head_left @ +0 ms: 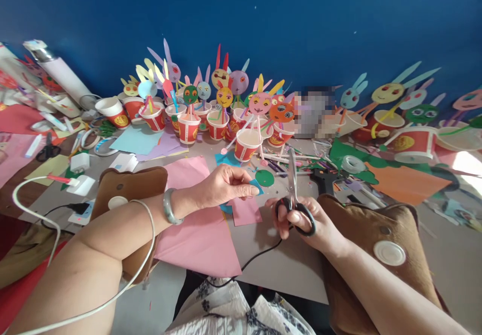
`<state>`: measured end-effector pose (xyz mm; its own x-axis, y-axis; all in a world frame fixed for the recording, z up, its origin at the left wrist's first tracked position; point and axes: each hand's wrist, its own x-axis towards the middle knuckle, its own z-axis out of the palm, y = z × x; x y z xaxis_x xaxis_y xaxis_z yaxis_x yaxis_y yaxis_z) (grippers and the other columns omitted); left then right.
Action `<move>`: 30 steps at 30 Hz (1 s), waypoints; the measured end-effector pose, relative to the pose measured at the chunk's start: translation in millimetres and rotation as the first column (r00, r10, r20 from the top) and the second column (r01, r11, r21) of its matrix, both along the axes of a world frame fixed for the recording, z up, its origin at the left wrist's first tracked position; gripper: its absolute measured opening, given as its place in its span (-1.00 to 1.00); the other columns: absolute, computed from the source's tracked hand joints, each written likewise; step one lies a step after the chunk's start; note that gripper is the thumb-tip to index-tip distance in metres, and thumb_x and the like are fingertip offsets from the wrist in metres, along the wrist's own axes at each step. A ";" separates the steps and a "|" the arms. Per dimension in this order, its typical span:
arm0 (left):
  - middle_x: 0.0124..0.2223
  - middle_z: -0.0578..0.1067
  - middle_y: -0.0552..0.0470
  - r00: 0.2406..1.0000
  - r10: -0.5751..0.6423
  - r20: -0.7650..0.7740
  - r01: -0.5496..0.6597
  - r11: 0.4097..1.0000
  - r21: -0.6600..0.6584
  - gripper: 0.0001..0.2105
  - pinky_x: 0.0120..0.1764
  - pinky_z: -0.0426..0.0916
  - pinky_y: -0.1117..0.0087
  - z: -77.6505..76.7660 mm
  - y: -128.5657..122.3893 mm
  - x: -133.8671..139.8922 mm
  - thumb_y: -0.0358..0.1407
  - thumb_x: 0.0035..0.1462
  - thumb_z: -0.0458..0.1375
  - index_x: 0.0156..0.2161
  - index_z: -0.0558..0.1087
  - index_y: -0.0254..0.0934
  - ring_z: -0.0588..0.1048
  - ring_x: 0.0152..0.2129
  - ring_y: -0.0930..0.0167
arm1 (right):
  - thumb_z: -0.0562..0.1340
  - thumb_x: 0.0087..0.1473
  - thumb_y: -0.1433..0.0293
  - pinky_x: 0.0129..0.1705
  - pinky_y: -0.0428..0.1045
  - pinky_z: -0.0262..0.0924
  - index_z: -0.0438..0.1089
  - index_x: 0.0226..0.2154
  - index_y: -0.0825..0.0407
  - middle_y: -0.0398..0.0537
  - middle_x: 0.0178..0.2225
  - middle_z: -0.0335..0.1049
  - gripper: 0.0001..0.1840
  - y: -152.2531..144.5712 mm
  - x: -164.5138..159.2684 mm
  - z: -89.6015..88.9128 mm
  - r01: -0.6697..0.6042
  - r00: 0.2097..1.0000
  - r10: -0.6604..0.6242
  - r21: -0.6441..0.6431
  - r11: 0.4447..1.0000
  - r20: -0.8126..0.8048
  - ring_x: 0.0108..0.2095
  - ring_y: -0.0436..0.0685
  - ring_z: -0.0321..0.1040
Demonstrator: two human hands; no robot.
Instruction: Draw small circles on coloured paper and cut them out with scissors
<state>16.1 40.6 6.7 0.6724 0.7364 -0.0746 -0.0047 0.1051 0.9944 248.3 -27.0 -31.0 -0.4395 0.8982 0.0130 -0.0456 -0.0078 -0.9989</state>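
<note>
Between thumb and fingers, my left hand (229, 187) pinches a small piece of blue paper (258, 186). My right hand (301, 217) grips scissors (292, 177) by their black handles, with the blades pointing up and away and looking closed together. The blades are apart from the blue paper. Just beyond the fingers of my left hand lies a green paper circle (264, 178). A small pink paper rectangle (246, 212) rests on the table below the blue piece, and a large pink sheet (199, 247) spreads under my left forearm.
Red and white paper cups (248, 144) with paper bunny-faced figures line the blue wall. Brown plush pads (408, 224) lie under both forearms. Paper scraps, a tape roll (353, 164), an orange sheet (408, 182) and a hot glue gun (324, 180) sit right. A white cable (150, 244) crosses my left arm.
</note>
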 end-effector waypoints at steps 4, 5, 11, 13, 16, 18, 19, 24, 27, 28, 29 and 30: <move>-0.59 0.34 0.16 0.995 0.022 -0.101 -0.013 0.996 0.087 -0.69 -0.50 0.19 0.51 -11.2 -4.9 5.1 -0.19 -0.02 0.34 -0.54 0.38 -0.35 0.28 -0.61 0.58 | 0.40 0.00 0.18 -0.36 -0.04 0.21 0.48 -0.50 0.03 -0.12 -0.57 0.46 -0.73 1.2 -4.3 -1.4 0.219 0.962 -0.224 0.050 0.975 0.154 -0.47 0.07 0.33; -0.58 0.34 0.16 0.992 0.019 -0.128 -0.005 0.994 0.109 -0.71 -0.51 0.17 0.51 -14.5 -6.9 6.6 -0.21 -0.01 0.33 -0.54 0.37 -0.35 0.26 -0.61 0.58 | 0.42 -0.02 0.19 -0.38 -0.05 0.20 0.50 -0.48 0.04 -0.12 -0.55 0.47 -0.74 0.7 -5.9 -1.1 0.229 0.951 -0.233 0.043 0.972 0.201 -0.48 0.06 0.32; -0.54 0.40 0.09 0.976 -0.090 -0.198 0.106 0.992 0.067 -0.81 -0.49 0.17 0.51 -23.9 -18.7 13.6 -0.31 0.06 0.21 -0.50 0.38 -0.37 0.32 -0.57 0.54 | 0.44 -0.10 0.19 -0.43 -0.08 0.20 0.47 -0.46 0.07 -0.12 -0.55 0.46 -0.71 -2.0 -13.1 0.3 0.188 0.924 -0.201 0.070 0.980 0.326 -0.51 0.03 0.29; -0.55 0.40 0.08 0.972 -0.104 -0.209 0.118 0.992 0.053 -0.82 -0.50 0.18 0.51 -23.4 -20.5 14.3 -0.31 0.06 0.21 -0.49 0.39 -0.37 0.34 -0.58 0.53 | 0.41 -0.06 0.20 -0.41 -0.08 0.22 0.44 -0.46 0.07 -0.11 -0.55 0.47 -0.72 -1.7 -13.6 1.2 0.163 0.928 -0.177 0.069 0.984 0.327 -0.50 0.03 0.30; -0.58 0.39 0.09 0.969 -0.105 -0.224 0.117 0.992 0.043 -0.84 -0.53 0.17 0.51 -23.0 -21.7 14.4 -0.32 0.06 0.20 -0.48 0.41 -0.37 0.33 -0.61 0.53 | 0.37 -0.01 0.24 -0.42 -0.08 0.22 0.42 -0.47 0.07 -0.12 -0.56 0.46 -0.77 -1.1 -14.1 3.0 0.141 0.932 -0.156 0.068 0.988 0.326 -0.52 0.02 0.30; -0.58 0.39 0.10 0.971 -0.104 -0.215 0.114 0.993 0.034 -0.84 -0.53 0.17 0.51 -24.0 -22.5 14.7 -0.33 0.06 0.21 -0.48 0.41 -0.37 0.33 -0.61 0.54 | 0.35 0.01 0.25 -0.43 -0.08 0.22 0.41 -0.49 0.06 -0.11 -0.56 0.45 -0.77 -1.2 -14.7 3.4 0.135 0.929 -0.154 0.077 0.988 0.337 -0.52 0.02 0.29; -0.58 0.39 0.10 0.974 -0.101 -0.203 0.109 0.994 0.028 -0.84 -0.53 0.18 0.52 -24.8 -22.8 14.9 -0.33 0.06 0.21 -0.48 0.41 -0.37 0.33 -0.61 0.54 | 0.34 0.02 0.25 -0.42 -0.07 0.22 0.40 -0.50 0.06 -0.11 -0.56 0.45 -0.77 -1.4 -14.9 3.2 0.136 0.926 -0.158 0.087 0.987 0.343 -0.52 0.02 0.29; -0.54 0.43 0.10 0.988 -0.059 -0.144 0.061 0.998 0.009 -0.85 -0.50 0.22 0.52 -28.2 -22.5 17.1 -0.35 0.04 0.25 -0.48 0.42 -0.36 0.34 -0.59 0.55 | 0.34 0.02 0.20 -0.43 -0.05 0.23 0.37 -0.51 0.04 -0.10 -0.59 0.45 -0.73 -1.1 -14.5 1.3 0.159 0.918 -0.183 0.095 0.983 0.351 -0.52 0.05 0.30; -0.50 0.47 0.07 0.990 -0.007 -0.142 0.010 1.000 0.019 -0.86 -0.45 0.26 0.52 -28.3 -18.9 17.5 -0.36 0.03 0.26 -0.47 0.44 -0.38 0.38 -0.55 0.54 | 0.34 0.03 0.19 -0.49 -0.08 0.21 0.38 -0.50 0.05 -0.11 -0.61 0.44 -0.71 -0.1 -13.9 2.8 0.195 0.922 -0.207 0.071 0.978 0.327 -0.56 0.02 0.30; -0.49 0.47 0.06 0.990 0.013 -0.141 -0.011 1.000 0.015 -0.86 -0.44 0.26 0.52 -28.2 -17.3 17.5 -0.36 0.04 0.27 -0.46 0.45 -0.38 0.38 -0.54 0.55 | 0.33 0.03 0.19 -0.50 -0.08 0.20 0.38 -0.50 0.05 -0.12 -0.61 0.44 -0.71 0.2 -13.8 3.9 0.213 0.920 -0.223 0.068 0.975 0.321 -0.56 0.02 0.29; -0.47 0.48 0.06 0.990 0.032 -0.135 -0.032 0.999 0.002 -0.87 -0.43 0.27 0.52 -28.1 -15.9 17.5 -0.35 0.04 0.27 -0.45 0.46 -0.39 0.39 -0.54 0.55 | 0.33 0.04 0.20 -0.50 -0.09 0.19 0.38 -0.50 0.06 -0.12 -0.61 0.43 -0.72 0.4 -13.8 4.9 0.236 0.915 -0.246 0.071 0.969 0.318 -0.57 0.01 0.29; -0.46 0.48 0.06 0.991 0.047 -0.123 -0.049 0.999 -0.020 -0.87 -0.42 0.28 0.52 -28.0 -14.7 17.6 -0.34 0.04 0.27 -0.42 0.47 -0.39 0.39 -0.53 0.55 | 0.33 0.04 0.20 -0.51 -0.09 0.19 0.39 -0.50 0.06 -0.13 -0.61 0.43 -0.72 0.5 -13.9 5.9 0.257 0.909 -0.269 0.078 0.963 0.318 -0.58 0.00 0.28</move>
<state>33.7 25.9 -21.4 0.6211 0.7647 -0.1714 0.1112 0.1304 0.9852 234.4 -26.5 -25.1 -0.1727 0.9833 -0.0574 0.2833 -0.0062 -0.9590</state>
